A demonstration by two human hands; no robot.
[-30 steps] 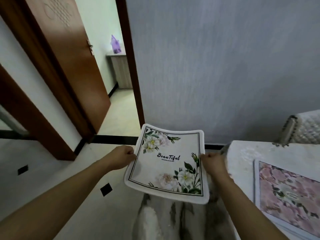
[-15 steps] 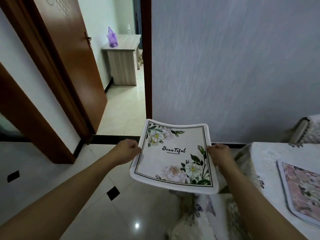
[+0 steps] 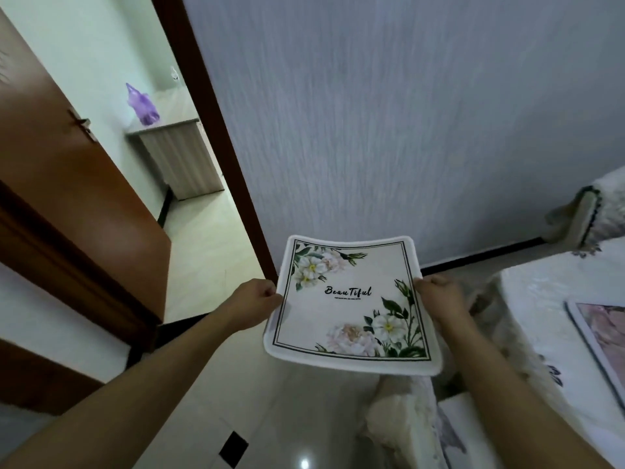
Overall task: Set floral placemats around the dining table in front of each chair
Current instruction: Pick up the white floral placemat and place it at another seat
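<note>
A white floral placemat is held mid-frame over the floor, its side edges pinched by the curled left hand and right hand; it sags slightly, so it is judged light and floppy, best gripped at opposite edges.

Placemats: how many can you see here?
2. The white placemat is held between the left hand and right hand, off the table; the pink placemat lies on the table at right, cut off by the frame. Others may be hidden.
</note>
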